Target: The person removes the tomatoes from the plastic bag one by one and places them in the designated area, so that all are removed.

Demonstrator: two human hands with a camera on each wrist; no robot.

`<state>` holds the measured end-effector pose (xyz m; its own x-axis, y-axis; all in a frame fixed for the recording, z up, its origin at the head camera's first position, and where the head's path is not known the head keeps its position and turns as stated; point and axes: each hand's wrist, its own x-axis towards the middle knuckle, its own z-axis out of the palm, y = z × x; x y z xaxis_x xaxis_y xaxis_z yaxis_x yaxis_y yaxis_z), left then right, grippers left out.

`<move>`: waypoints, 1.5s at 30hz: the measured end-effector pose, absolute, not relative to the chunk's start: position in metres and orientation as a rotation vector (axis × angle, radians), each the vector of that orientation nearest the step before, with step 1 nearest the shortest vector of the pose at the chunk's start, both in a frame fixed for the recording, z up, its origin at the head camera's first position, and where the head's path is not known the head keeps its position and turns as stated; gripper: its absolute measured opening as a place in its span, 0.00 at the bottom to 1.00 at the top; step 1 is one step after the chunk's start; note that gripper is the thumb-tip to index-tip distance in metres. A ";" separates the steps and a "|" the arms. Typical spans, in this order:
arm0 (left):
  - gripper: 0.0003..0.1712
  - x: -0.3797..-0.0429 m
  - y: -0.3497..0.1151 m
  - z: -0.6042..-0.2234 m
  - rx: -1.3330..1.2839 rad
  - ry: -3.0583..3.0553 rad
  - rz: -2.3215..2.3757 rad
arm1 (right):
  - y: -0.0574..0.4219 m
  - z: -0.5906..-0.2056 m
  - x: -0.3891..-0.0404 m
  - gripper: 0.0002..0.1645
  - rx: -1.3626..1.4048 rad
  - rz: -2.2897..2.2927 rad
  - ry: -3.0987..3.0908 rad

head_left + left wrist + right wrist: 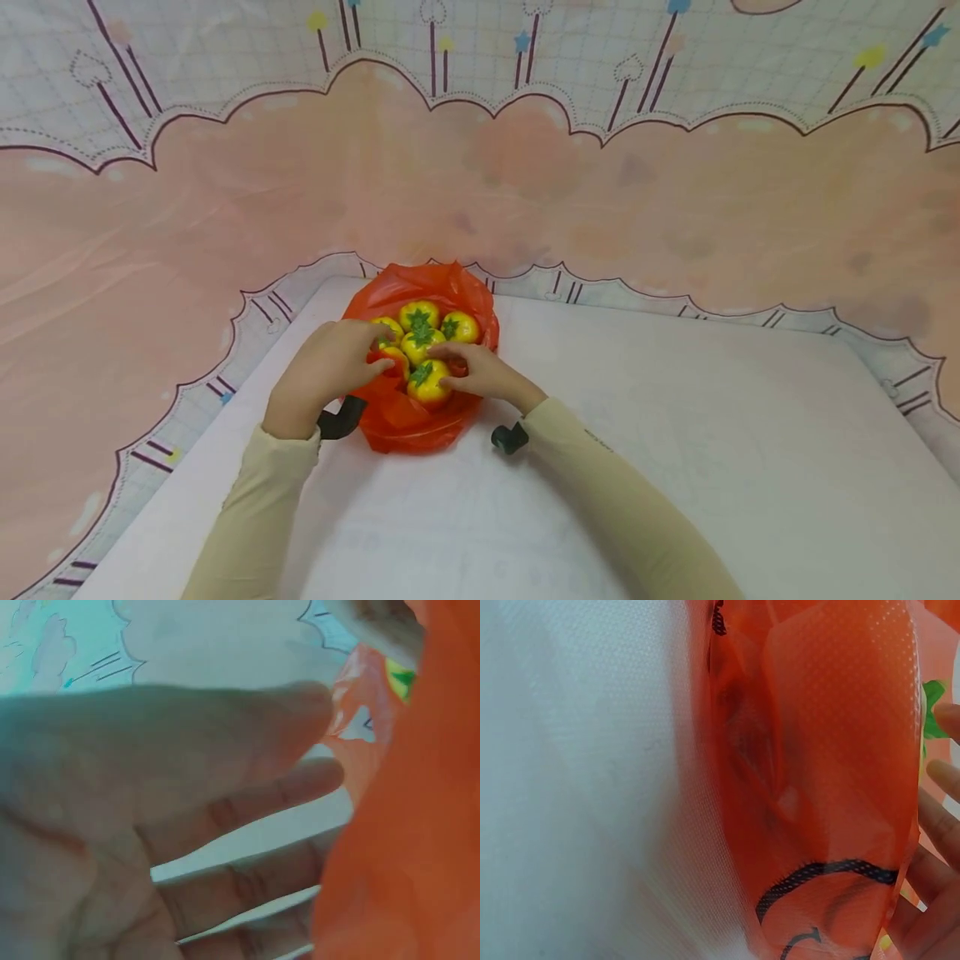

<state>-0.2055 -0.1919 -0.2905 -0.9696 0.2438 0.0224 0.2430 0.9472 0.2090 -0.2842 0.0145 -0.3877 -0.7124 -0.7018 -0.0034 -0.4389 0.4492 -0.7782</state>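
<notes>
A thin red plastic bag [412, 429] lies with its mouth spread wide, and several yellow persimmons [430, 383] with green leafy tops sit inside it. My left hand [330, 362] is over the bag's left side, thumb and fingers apart beside the fruit. In the left wrist view its fingers [247, 885] stretch out fairly straight, partly hidden by red plastic. From the right, my right hand [487, 379] reaches over the rim, fingertips and thumb right at the front persimmon. The right wrist view shows its fingers spread behind the bag's printed wall [817, 787].
The bag stands near the back left of a white table [675, 433]. Behind it hangs a pink, cloud-patterned cloth [600, 208], which also runs along the left side. Black wrist-worn pieces [341, 418] stick out below both hands.
</notes>
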 end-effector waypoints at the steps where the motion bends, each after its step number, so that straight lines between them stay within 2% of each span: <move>1: 0.22 -0.206 -0.191 -0.291 0.390 3.092 0.341 | 0.015 -0.388 -0.284 0.28 -0.977 -1.137 2.382; 11: 0.18 -0.210 -0.198 -0.307 0.473 3.078 0.294 | 0.014 -0.390 -0.285 0.29 -0.978 -1.123 2.385; 19: 0.25 -0.223 -0.209 -0.316 0.434 3.207 0.182 | 0.014 -0.392 -0.287 0.29 -0.968 -1.098 2.396; 23: 0.25 -0.230 -0.225 -0.314 0.418 3.322 0.137 | 0.014 -0.393 -0.287 0.29 -0.953 -1.110 2.384; 30: 0.27 -0.234 -0.250 -0.311 0.178 3.375 0.091 | 0.014 -0.394 -0.287 0.28 -0.949 -1.125 2.394; 36: 0.32 -0.234 -0.245 -0.315 0.022 3.335 0.083 | 0.015 -0.394 -0.286 0.28 -0.958 -1.131 2.388; 40: 0.29 -0.236 -0.239 -0.319 0.042 3.311 0.044 | 0.016 -0.393 -0.285 0.28 -0.968 -1.134 2.385; 45: 0.19 -0.239 -0.236 -0.326 0.142 3.359 0.074 | 0.015 -0.392 -0.284 0.28 -0.939 -1.118 2.397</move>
<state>-0.2386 -0.2357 -0.3256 -0.9721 0.0788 0.2211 0.0884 0.9955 0.0339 -0.2837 0.0150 -0.3925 -0.7269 -0.6864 -0.0218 -0.4245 0.4741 -0.7714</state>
